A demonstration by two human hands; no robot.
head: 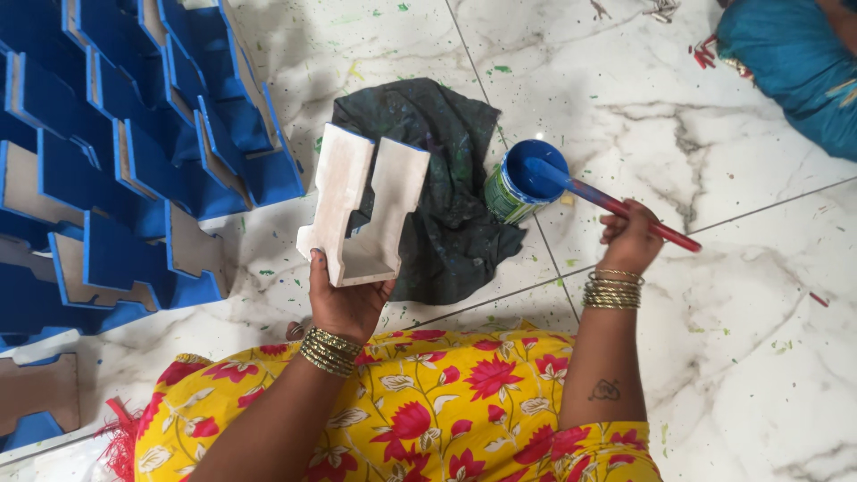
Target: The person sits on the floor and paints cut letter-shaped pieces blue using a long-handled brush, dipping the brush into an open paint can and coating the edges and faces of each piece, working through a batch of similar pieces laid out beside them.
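My left hand (344, 299) grips a whitish U-shaped wooden piece (361, 201) by its lower end, holding it up over a dark paint-spotted cloth (455, 178). Thin blue edging shows along the piece's top. My right hand (629, 236) holds a red-handled paintbrush (616, 205) whose blue-coated head dips into a small green tin of blue paint (522, 178). The tin stands on the edge of the cloth, on the white marble floor (750, 295).
At the left, several similar pieces painted blue (134, 143) are stacked and leaning together. A person in teal cloth (794, 67) sits at the top right. Paint flecks and small scraps dot the floor. My yellow flowered garment (428, 411) fills the bottom.
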